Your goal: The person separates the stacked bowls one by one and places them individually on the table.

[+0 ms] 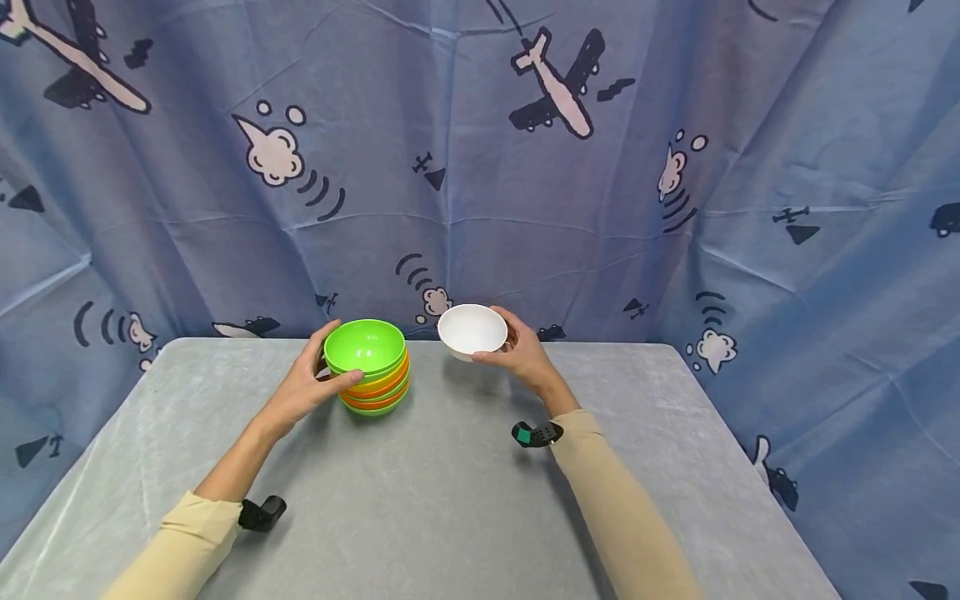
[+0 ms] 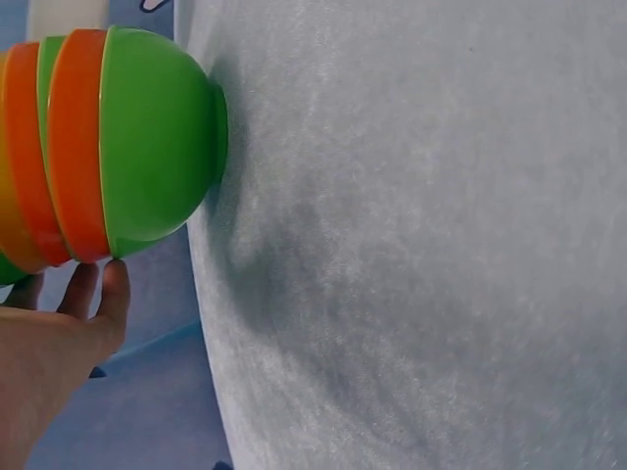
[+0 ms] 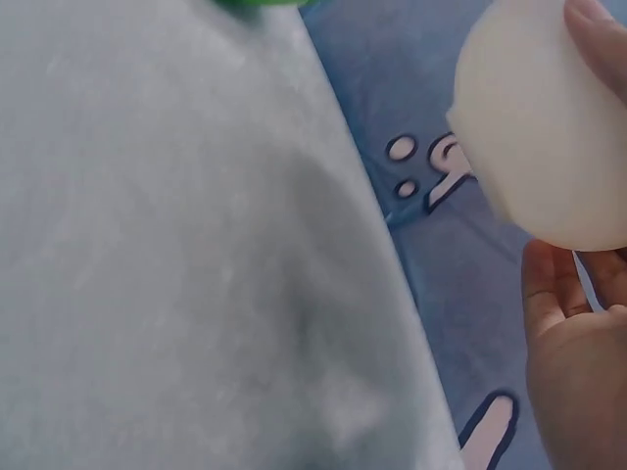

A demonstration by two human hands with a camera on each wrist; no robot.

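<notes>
While the white bowl was held clear of the bench by the right grip, curled on its side, the stack to its left was clasped by the left grip, spread to the stack's girth. Level carrying and light bracing were judged best against tipping.

Soft light leaves glints on the glossy round green bowl, diffuse shadows on the grey cloth-covered tabletop; right wrist view hazy.
</notes>
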